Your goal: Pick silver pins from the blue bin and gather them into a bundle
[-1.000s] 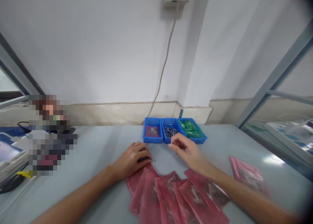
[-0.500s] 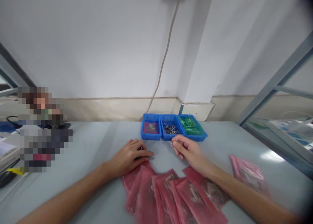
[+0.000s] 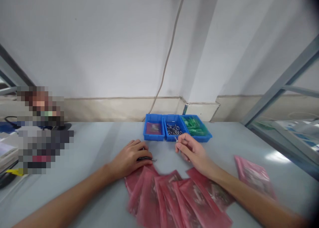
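My left hand rests on the table at the top edge of the fanned bags, fingers curled. Under its fingers is a slim dark piece with a silvery tip, too small to name. My right hand is held in front of the bins, thumb and finger pinching a thin metal piece of a kind I cannot make out. Several pink translucent bags lie overlapping below both hands, with small metal parts showing inside. A blue bin of loose metal pieces stands just beyond my right hand.
To its left, another blue bin holds a pink bag; to its right, a third bin holds green bags. More pink bags lie at the right. A blurred-out person and cables are at the left; metal frame posts flank the table.
My right hand's fingertips have shifted slightly, and the thin metal piece now points more upward. The left fingers have moved a little, showing more of the dark piece.
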A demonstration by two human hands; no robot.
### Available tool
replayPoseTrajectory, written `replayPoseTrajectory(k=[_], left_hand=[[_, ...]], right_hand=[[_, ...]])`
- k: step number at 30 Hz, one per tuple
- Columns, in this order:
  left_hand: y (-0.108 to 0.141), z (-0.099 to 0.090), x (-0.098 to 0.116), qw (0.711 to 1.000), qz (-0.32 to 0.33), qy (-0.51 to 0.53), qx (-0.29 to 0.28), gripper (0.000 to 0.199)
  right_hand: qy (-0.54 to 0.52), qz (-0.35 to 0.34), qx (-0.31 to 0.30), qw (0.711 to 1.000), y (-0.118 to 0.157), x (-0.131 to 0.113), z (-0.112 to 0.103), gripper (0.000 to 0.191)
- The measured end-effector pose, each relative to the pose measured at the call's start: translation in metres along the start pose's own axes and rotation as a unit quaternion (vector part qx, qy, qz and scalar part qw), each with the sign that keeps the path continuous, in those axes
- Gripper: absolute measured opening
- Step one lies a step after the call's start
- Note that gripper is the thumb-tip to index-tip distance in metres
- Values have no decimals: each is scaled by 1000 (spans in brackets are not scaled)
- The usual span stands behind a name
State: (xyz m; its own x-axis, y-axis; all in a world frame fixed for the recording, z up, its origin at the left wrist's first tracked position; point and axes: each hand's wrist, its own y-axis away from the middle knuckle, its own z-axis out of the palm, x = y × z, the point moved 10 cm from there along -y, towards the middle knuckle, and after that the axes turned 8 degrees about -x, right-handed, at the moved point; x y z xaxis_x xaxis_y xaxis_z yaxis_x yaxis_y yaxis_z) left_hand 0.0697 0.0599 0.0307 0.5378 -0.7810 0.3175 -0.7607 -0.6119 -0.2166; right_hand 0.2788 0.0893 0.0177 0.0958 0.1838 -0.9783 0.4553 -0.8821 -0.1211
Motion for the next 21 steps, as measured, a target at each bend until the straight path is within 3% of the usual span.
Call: replayPoseTrajectory(k=[6, 21], left_hand=[[-1, -1, 2, 1000, -1, -12, 5, 17], [1, -3, -5, 999, -35, -3, 28, 14]], right_hand=[[166, -15, 6, 986, 8, -12, 4, 17], [196, -26, 23, 980, 8, -19, 1, 16]])
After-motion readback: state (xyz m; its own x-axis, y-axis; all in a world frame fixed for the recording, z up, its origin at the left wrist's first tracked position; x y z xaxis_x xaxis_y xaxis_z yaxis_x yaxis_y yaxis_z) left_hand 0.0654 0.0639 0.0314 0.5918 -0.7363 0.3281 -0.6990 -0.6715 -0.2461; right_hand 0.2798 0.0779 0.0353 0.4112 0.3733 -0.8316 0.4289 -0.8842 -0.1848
